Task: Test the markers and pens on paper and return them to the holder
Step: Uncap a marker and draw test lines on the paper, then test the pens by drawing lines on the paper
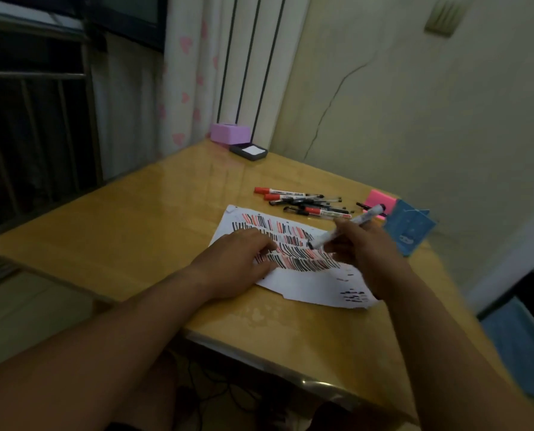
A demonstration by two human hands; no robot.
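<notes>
Paper on table, covered in red and black strokes. Our left hand on its left part, fingers straight, pressing sheet flat. Our right hand pinches white marker in curled fingers, dark end over strokes; contact we cannot tell. Loose pens beyond paper. Blue holder far right.
</notes>
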